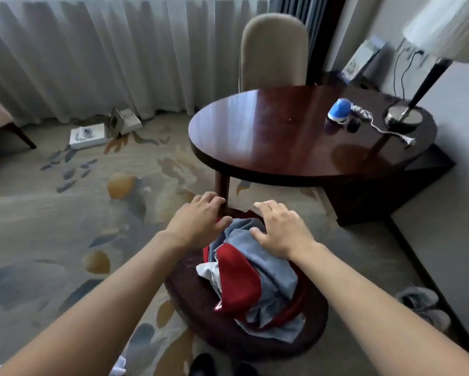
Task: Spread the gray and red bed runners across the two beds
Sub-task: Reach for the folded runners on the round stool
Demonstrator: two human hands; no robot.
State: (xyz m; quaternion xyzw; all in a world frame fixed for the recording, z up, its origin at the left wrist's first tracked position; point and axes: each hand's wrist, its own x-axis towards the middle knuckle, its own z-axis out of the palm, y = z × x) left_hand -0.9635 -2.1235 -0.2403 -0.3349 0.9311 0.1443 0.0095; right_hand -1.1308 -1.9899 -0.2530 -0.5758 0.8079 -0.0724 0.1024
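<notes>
Runners of gray and red lie bunched on the dark stool just under my hands. My right hand rests on the gray cloth, fingers spread loosely; my left hand hovers open beside the pile's far edge, gripping nothing.

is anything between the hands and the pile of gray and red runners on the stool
Nothing visible. The right hand already rests on the gray and red runners bunched on the dark stool; the left hand hovers at the pile's far left edge with only air between.
</notes>
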